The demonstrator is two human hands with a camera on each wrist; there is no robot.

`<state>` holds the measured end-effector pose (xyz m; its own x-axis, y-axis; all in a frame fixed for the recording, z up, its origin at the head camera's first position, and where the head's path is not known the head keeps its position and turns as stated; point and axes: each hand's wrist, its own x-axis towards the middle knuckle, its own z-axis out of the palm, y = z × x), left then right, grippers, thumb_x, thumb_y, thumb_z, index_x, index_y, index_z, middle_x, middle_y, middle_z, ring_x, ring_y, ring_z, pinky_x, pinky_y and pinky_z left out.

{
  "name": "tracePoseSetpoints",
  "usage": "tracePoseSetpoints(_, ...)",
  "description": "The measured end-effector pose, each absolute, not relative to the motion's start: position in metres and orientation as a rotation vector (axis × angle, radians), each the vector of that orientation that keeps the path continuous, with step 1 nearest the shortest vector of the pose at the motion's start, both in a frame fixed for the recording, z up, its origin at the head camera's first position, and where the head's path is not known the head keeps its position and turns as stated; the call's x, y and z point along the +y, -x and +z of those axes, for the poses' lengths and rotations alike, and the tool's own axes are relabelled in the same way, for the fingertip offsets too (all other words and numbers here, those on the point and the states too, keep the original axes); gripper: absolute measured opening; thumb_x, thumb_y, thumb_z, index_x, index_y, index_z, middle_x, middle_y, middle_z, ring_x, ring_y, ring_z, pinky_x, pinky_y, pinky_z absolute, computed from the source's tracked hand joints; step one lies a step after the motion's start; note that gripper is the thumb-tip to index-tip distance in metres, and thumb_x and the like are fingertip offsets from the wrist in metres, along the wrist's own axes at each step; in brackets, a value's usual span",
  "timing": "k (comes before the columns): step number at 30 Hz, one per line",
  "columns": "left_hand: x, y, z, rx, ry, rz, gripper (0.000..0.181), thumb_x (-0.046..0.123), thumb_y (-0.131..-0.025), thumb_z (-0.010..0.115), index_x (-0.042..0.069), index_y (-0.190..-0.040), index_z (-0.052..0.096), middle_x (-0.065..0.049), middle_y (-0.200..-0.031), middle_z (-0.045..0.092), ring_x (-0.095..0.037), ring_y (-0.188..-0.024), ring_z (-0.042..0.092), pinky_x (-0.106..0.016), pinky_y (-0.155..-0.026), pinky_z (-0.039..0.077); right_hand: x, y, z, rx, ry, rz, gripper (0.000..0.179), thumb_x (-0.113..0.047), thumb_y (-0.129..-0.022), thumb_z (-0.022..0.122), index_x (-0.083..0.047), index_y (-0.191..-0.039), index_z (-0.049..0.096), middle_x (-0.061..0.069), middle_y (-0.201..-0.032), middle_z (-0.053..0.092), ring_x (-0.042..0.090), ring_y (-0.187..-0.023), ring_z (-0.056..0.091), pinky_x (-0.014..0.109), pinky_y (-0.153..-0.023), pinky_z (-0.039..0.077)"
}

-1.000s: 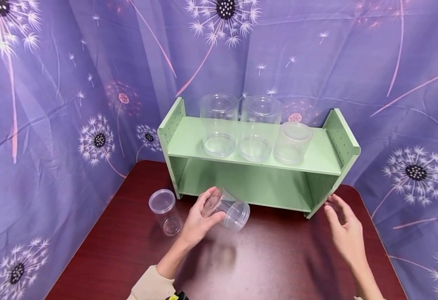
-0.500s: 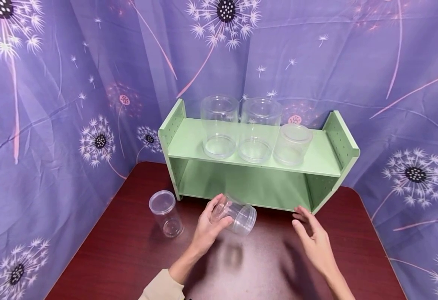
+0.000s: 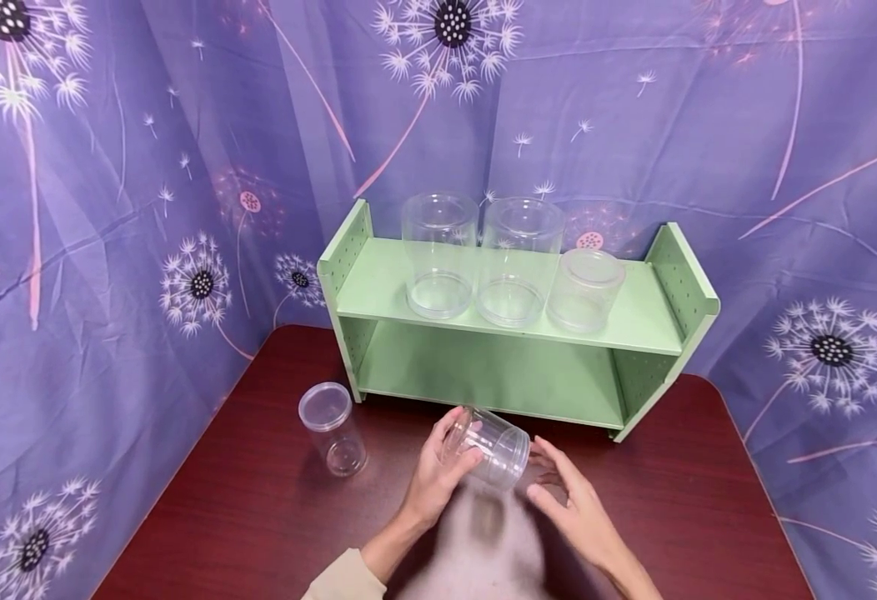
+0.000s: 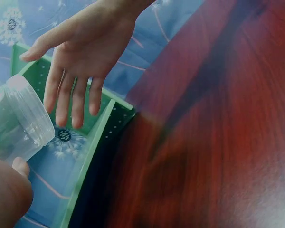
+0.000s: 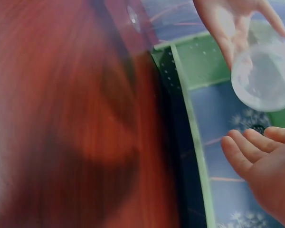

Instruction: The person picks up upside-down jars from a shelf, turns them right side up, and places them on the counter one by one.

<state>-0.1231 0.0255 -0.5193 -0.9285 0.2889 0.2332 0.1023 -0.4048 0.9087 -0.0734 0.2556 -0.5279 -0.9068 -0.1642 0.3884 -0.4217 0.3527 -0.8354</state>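
Note:
A clear plastic jar [image 3: 504, 457] tilts above the table in front of the shelf, its wide ribbed end pointing right. My left hand [image 3: 431, 483] grips it by the other end, with the thumb across the near side. Beside the ribbed end is my right hand [image 3: 579, 510], its fingers extended and holding nothing. In the right wrist view a gap shows between my right hand [image 5: 273, 168] and the round end of the jar [image 5: 262, 80]. The left wrist view shows the jar [image 4: 20, 121] at the left edge, beside the spread right hand [image 4: 88, 45].
Another clear jar [image 3: 336, 433] with a lid stands on the dark red table [image 3: 258, 517] at left. A green two-tier shelf [image 3: 378, 275] bears two tall clear jars [image 3: 440, 258] [image 3: 519, 262] and a shorter one [image 3: 587, 292] on its upper board. Purple dandelion-print cloth [image 3: 258, 100] hangs behind.
My left hand has carried the jar slightly right and toward me. My right hand has come left from beside the shelf's right end to the jar's ribbed end.

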Motion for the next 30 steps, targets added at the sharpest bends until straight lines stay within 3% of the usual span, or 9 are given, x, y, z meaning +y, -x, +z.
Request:
tracePoseSetpoints(7,0.033,0.118,-0.523,1.603,-0.562,2.480,0.077,0.004,-0.095,0.064,-0.015,-0.155,0.018,-0.036,-0.160,0.026,-0.046,-0.146,0.035,-0.030,-0.119,0.033,0.242,0.070,-0.537,-2.407,-0.452,1.728,0.070,-0.002,-0.094,0.070,0.003,-0.155,0.038,0.019,-0.126,0.064,0.012,-0.107,0.064,0.039,-0.090,0.059)
tracePoseSetpoints(16,0.039,0.114,-0.528,1.534,-0.552,2.504,0.079,0.003,-0.096,0.062,-0.016,-0.155,0.013,-0.037,-0.159,0.028,-0.047,-0.147,0.032,-0.032,-0.120,0.030,0.234,0.070,-0.533,-2.414,-0.310,1.794,0.073,-0.006,-0.094,0.073,0.002,-0.157,0.036,0.021,-0.133,0.063,0.013,-0.116,0.062,0.028,-0.100,0.052)
tracePoseSetpoints(25,0.045,0.112,-0.528,1.519,-0.538,2.532,0.077,0.007,-0.098,0.062,-0.015,-0.155,0.016,-0.036,-0.155,0.035,-0.044,-0.145,0.037,-0.031,-0.120,0.032,0.229,0.072,-0.534,-2.297,-0.278,1.928,0.076,0.002,-0.090,0.075,0.001,-0.156,0.038,0.027,-0.134,0.061,0.008,-0.119,0.061,0.026,-0.095,0.054)
tracePoseSetpoints(30,0.047,0.112,-0.529,1.555,-0.553,2.494,0.076,0.010,-0.098,0.061,-0.014,-0.156,0.018,-0.036,-0.154,0.037,-0.047,-0.145,0.037,-0.034,-0.120,0.032,0.228,0.073,-0.532,-2.206,-0.294,1.978,0.075,0.010,-0.087,0.074,0.007,-0.153,0.038,0.034,-0.134,0.059,0.004,-0.118,0.062,0.020,-0.095,0.053)
